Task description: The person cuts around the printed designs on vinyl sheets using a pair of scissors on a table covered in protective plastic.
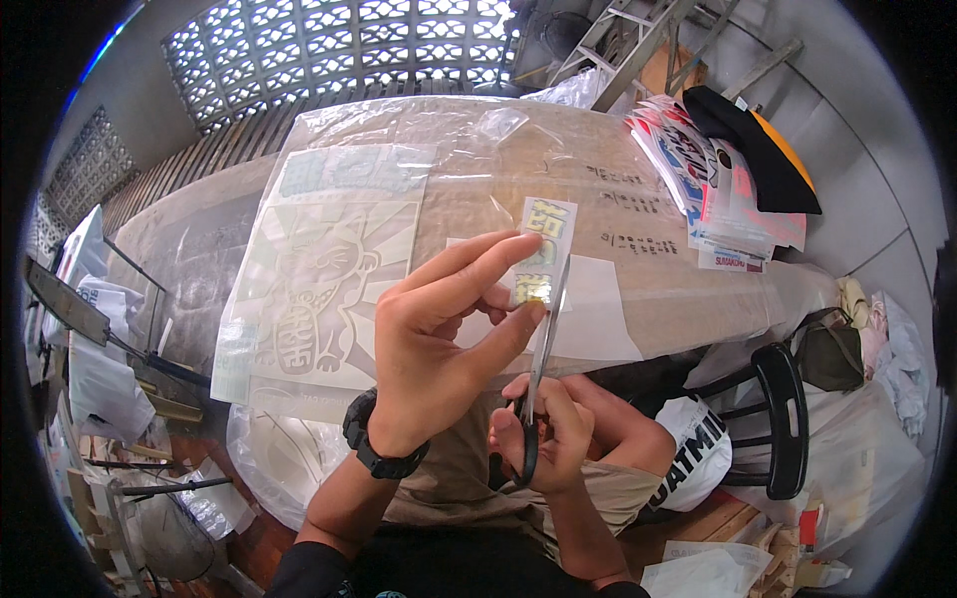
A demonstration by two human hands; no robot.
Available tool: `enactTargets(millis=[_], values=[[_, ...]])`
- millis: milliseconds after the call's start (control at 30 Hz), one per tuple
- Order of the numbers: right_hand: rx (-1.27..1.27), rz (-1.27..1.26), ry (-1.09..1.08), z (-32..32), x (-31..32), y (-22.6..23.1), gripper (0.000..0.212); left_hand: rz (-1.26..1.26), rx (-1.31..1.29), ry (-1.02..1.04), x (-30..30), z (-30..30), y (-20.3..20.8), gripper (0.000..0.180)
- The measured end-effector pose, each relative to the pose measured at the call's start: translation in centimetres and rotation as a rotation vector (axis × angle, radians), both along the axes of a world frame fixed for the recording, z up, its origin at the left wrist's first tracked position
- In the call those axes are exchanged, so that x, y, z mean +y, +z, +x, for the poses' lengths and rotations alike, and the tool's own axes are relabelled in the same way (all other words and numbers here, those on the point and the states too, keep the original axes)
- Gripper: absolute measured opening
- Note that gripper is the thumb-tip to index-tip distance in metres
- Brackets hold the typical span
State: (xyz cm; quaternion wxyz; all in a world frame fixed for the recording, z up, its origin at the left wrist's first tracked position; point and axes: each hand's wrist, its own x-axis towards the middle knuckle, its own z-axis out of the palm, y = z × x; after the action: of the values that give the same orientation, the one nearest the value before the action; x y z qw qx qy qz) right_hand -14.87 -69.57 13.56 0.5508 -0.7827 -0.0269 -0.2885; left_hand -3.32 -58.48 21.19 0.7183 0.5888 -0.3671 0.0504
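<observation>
My left hand (449, 319) pinches a narrow clear-backed sticker strip (543, 239) with yellow lettering, held upright above the table. In my right hand (558, 439), a pair of scissors (543, 359) with black handles points away from me. Its blades lie along the strip's right edge, close to my left fingertips; whether they are cutting into it I cannot tell. Beneath both hands is a white sheet (598, 319). To the left lies a large pale decal sheet (329, 289) with a cat-like figure and rays.
Clear plastic covers the brown table (478, 149). Printed sheets (688, 169) and a black-and-yellow item (758, 149) are piled at the far right. A black chair (783, 424) stands right of my bare knee (638, 439). Beyond the table is a ladder (618, 50).
</observation>
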Motion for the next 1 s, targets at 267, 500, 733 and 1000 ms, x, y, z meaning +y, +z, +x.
enactTargets(millis=[267, 500, 733, 1000], values=[[-0.004, -0.009, -0.057, -0.2, 0.3, -0.2, 0.022, 0.000, 0.004, -0.009, -0.1, -0.1, 0.1, 0.053], [-0.030, 0.003, -0.082, -0.2, 0.6, -0.3, 0.021, 0.001, -0.004, -0.010, -0.3, -0.2, 0.3, 0.053], [-0.006, 0.015, -0.066, 0.3, -0.1, 0.7, 0.022, -0.027, 0.010, 0.009, -0.5, -0.6, -0.2, 0.051], [-0.015, 0.038, -0.108, 0.7, 0.1, 0.3, 0.022, 0.013, 0.009, -0.034, -0.4, -0.5, 0.2, 0.052]])
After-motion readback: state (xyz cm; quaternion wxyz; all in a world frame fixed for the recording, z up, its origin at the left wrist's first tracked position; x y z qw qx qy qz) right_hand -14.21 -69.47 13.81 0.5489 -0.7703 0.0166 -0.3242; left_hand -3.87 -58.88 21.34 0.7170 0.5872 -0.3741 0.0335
